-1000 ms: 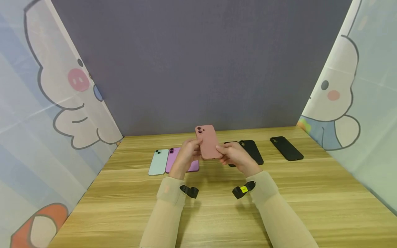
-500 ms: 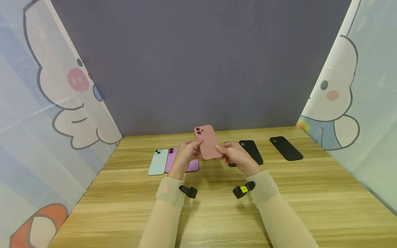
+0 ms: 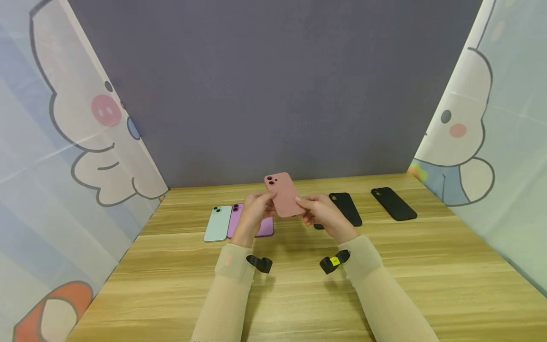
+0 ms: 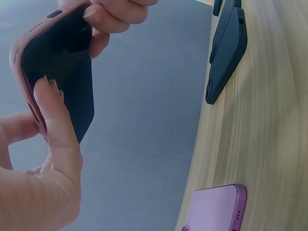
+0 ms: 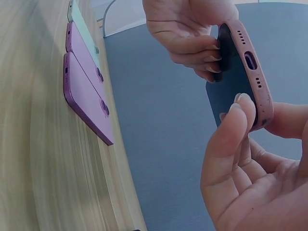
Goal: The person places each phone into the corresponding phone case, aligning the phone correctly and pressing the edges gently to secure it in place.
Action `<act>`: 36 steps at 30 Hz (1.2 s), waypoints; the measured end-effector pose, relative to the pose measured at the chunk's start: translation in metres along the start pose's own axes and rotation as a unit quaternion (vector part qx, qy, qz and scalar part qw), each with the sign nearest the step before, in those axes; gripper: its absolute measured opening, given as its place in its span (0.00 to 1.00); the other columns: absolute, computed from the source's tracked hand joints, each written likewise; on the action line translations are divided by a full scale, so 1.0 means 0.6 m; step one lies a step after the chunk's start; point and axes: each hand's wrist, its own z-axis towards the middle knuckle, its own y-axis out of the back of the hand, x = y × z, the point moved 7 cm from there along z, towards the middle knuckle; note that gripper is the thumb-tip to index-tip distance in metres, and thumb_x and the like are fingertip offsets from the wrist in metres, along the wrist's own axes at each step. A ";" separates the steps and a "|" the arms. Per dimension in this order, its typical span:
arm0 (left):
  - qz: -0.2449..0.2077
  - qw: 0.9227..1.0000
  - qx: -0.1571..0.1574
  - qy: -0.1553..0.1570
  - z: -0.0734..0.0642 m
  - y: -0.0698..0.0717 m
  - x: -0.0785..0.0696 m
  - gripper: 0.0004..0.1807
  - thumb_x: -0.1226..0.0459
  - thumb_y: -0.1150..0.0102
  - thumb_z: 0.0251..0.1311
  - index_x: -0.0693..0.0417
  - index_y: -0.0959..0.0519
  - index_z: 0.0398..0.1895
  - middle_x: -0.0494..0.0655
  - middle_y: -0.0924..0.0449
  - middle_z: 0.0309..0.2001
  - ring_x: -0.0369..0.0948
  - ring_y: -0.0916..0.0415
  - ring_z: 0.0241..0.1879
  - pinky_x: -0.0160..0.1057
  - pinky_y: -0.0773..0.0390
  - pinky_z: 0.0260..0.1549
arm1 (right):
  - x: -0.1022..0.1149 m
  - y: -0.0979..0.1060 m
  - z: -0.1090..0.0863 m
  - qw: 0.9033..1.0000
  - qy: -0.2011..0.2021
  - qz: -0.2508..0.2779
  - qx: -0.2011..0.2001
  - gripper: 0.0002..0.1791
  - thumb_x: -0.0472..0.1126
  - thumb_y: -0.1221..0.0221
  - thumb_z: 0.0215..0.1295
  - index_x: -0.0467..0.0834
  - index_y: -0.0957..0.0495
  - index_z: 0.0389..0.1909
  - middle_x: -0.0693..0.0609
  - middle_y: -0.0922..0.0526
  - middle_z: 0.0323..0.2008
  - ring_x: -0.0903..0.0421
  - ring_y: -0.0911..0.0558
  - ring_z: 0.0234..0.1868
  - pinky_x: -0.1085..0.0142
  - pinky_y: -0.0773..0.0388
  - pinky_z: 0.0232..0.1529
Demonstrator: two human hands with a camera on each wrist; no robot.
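Note:
Both hands hold a phone in a pink case (image 3: 284,195) above the table. Its pink back with the camera lenses is turned up to the head view. Underneath, the dark front of the phone (image 4: 62,53) shows in the left wrist view, and the pink bottom edge with its charging port cutout faces the right wrist camera. My left hand (image 3: 257,209) pinches the left side, thumb on the back and fingers on the dark front. With its thumb on the lower right of the back, my right hand (image 3: 323,211) pinches that corner, fingertips against the front (image 5: 240,108).
A pale mint phone (image 3: 218,223) and two purple phones (image 5: 86,96) lie side by side on the wooden table (image 3: 299,304), left of the hands. Several black phone cases lie at right, including one black case (image 3: 393,204) farther out. A grey panel (image 3: 273,95) stands behind.
The phone in its pink case has shifted slightly left with both hands, covering more of the nearest black case. Both grips stay the same.

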 end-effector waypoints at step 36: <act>-0.069 0.997 0.032 -0.003 0.001 -0.004 -0.005 0.10 0.63 0.44 0.71 0.64 0.21 0.38 0.49 0.19 0.24 0.40 0.19 0.22 0.37 0.16 0.29 | 0.007 0.001 -0.010 1.000 0.002 0.024 0.017 0.22 0.54 0.51 0.80 0.40 0.21 0.36 0.49 0.26 0.25 0.56 0.29 0.23 0.65 0.29 0.26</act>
